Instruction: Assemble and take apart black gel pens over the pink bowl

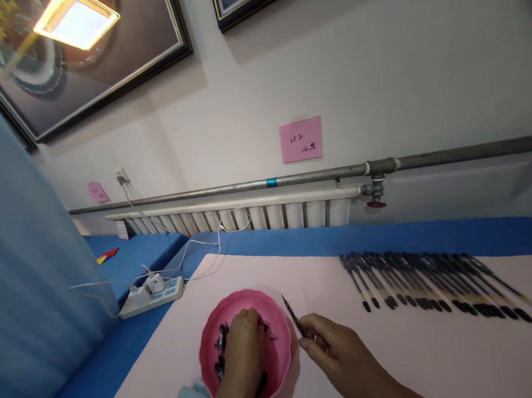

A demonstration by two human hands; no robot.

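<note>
A pink bowl sits on the pink sheet near the front edge, holding several small dark pen parts. My left hand reaches down into the bowl, fingers curled over the parts; what they grip is hidden. My right hand hovers just right of the bowl, pinching a thin dark pen piece that points up and to the left. A long row of several black pens lies side by side on the sheet at the right.
A white power strip with plugs and white cables lies on the blue table cover at left. A radiator and a metal pipe run along the wall behind. A blue curtain hangs at far left.
</note>
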